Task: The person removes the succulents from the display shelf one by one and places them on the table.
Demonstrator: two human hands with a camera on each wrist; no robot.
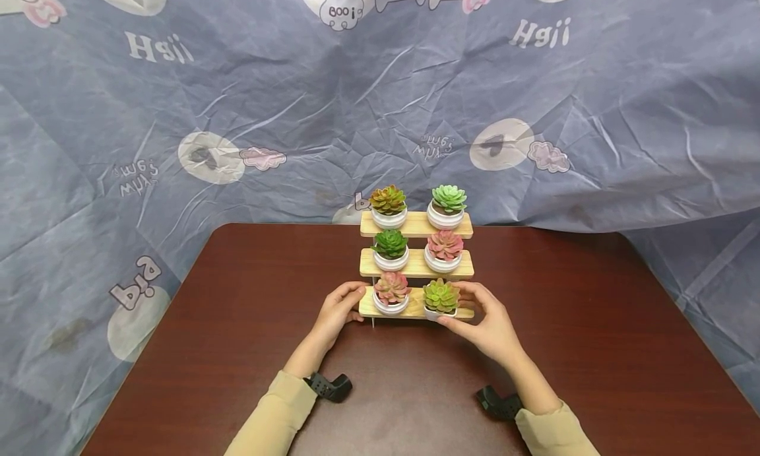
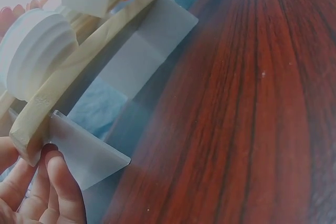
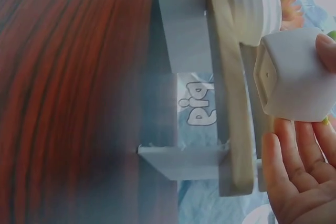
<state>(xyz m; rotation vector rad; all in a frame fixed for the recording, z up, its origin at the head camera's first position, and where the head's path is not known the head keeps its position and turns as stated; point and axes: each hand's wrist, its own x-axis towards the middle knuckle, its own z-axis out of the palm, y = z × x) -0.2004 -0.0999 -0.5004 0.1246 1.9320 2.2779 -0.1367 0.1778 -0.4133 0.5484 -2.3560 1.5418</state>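
Left hand (image 1: pixel 334 313) grips the bottom shelf (image 1: pixel 416 303) at its left end. Right hand (image 1: pixel 489 321) pinches the yellow-green potted plant (image 1: pixel 441 296) by the shelf's right half, beside a pink potted plant (image 1: pixel 392 290).

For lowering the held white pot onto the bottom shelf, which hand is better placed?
Right, probably: the right hand grips the pot, while the left hand holds the bottom shelf at its left end.

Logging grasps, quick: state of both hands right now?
Left hand: gripping the end of the bottom shelf.
Right hand: holding the white pot with the yellow-green succulent.
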